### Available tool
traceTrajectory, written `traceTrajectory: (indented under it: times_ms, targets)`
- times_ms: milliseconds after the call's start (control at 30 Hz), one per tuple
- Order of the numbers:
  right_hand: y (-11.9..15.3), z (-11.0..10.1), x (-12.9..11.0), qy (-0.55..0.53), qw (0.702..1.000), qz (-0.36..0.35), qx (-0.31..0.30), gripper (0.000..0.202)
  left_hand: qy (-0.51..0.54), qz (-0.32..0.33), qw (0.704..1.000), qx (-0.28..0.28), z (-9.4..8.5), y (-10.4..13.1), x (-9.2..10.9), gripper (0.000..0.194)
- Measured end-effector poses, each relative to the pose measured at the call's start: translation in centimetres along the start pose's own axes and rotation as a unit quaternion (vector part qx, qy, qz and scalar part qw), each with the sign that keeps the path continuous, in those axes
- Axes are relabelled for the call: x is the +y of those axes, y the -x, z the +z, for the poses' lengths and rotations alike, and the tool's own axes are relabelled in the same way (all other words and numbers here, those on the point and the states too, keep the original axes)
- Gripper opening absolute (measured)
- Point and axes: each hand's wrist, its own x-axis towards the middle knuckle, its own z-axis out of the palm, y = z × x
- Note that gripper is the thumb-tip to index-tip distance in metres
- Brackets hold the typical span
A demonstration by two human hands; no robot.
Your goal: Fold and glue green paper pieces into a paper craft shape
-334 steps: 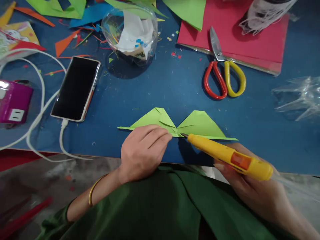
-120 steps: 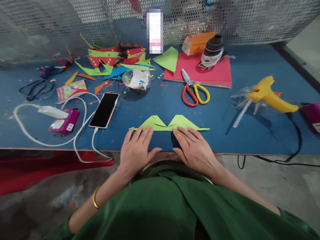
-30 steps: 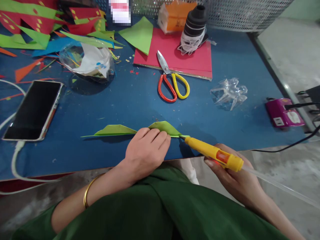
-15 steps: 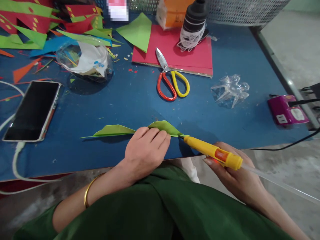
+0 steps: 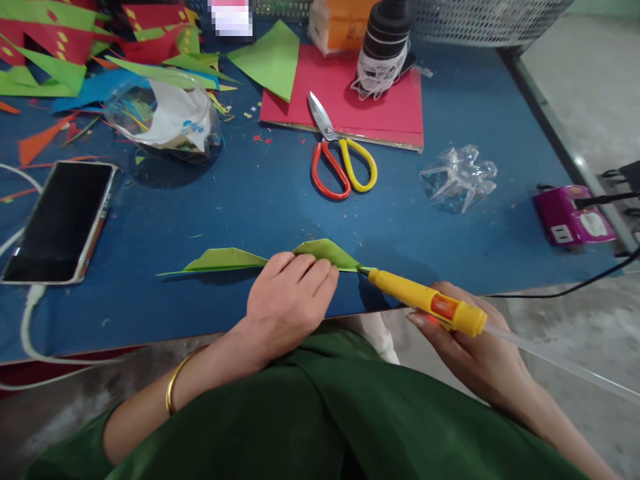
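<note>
Near the table's front edge lies a long folded green paper [image 5: 225, 259]. My left hand [image 5: 293, 297] has its fingers curled together on the paper's right half, pressing or gripping it; the fingertips are hidden. A yellow glue gun [image 5: 423, 297] with a clear stick out of its back is in my right hand [image 5: 475, 347], fingers wrapped round it. The gun's nozzle touches the paper's right end. Beyond the paper, scissors [image 5: 330, 150] with one red and one yellow handle lie with their tips on a red paper stack [image 5: 345, 120].
A charging phone [image 5: 63, 223] lies at the left, below a clear bowl [image 5: 165, 117] and coloured paper scraps. A black bottle wound with white thread [image 5: 385, 50] stands on the stack. Clear plastic [image 5: 463, 177] and a purple box [image 5: 573, 217] are at the right.
The whole view has shifted slightly. Both hands, the green paper and the glue gun keep the same places relative to each other.
</note>
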Motion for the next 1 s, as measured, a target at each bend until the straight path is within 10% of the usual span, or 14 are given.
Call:
traceTrajectory:
  times_ms: [1000]
  targets:
    - [0.59,-0.63,0.36,0.005,1.000,0.021,0.004,0.028,-0.005,-0.002,1.000,-0.002,-0.05,0.05,0.00,0.016]
